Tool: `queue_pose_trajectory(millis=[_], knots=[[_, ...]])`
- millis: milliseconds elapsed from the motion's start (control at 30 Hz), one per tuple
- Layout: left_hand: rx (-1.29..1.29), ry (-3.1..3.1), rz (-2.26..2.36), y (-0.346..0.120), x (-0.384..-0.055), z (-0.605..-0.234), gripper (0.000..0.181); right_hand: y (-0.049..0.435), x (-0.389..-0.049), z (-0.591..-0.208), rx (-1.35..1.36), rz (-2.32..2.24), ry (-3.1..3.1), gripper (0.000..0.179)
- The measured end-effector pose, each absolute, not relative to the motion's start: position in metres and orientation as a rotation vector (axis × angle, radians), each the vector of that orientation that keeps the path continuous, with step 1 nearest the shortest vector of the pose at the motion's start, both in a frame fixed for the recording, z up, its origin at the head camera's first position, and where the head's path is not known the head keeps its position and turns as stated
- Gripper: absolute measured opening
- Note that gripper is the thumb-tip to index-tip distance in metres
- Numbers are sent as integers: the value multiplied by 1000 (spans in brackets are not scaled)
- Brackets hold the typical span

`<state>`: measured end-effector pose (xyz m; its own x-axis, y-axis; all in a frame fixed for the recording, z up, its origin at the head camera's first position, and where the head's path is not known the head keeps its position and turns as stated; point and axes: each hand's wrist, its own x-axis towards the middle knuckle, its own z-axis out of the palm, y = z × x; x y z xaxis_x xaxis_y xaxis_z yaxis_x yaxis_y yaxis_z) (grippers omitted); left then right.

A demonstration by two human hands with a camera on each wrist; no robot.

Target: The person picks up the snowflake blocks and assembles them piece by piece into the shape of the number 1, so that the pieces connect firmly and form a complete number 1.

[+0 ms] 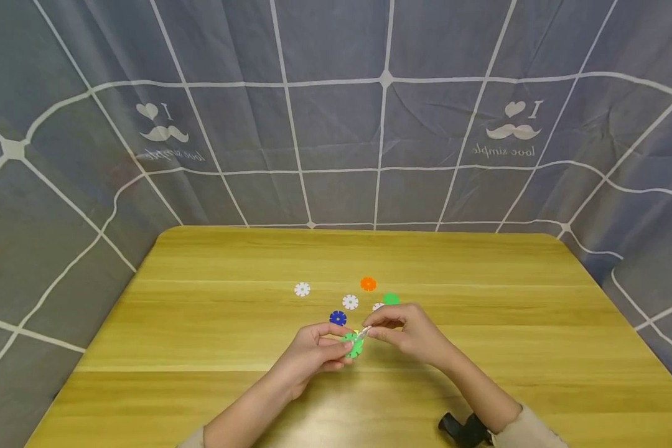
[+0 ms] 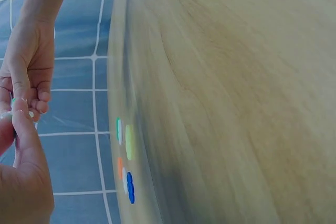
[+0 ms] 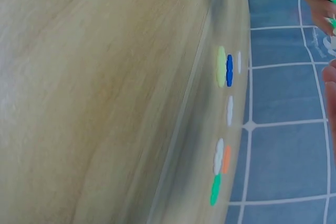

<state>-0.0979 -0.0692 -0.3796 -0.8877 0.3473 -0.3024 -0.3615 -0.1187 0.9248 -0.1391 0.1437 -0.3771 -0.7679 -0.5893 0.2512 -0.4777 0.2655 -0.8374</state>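
Note:
A green notched plastic disc is pinched between the thumb and fingers of my left hand. My right hand pinches a white notched disc between thumb and fingertips, seen nearly edge-on. The white disc overlaps the green one's upper right edge in the head view. Both hands are raised above the table, fingertips close together. In the left wrist view, my left thumb and fingers cover most of the pieces.
Several notched discs lie on the wooden table: blue, orange, white, green, and a yellow one mostly hidden by the hands from above. A black object sits near my right forearm. A grey curtain hangs behind.

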Motion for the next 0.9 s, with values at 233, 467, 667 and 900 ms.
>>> queue_pose_trajectory(millis=[233, 467, 667, 900], knots=[[19, 1644, 2066, -69, -99, -380, 31, 145, -140, -378, -1063, -1593, 2337, 9], [71, 1700, 2017, -69, -98, -381, 38, 141, -140, -381, -1182, -1577, 2267, 9], [137, 1711, 1958, -69, -98, -382, 37, 140, -140, -386, -1236, -1556, 2277, 7], [132, 1696, 1953, -68, -100, -385, 38, 136, -142, -389, -1271, -1515, 2329, 7]])
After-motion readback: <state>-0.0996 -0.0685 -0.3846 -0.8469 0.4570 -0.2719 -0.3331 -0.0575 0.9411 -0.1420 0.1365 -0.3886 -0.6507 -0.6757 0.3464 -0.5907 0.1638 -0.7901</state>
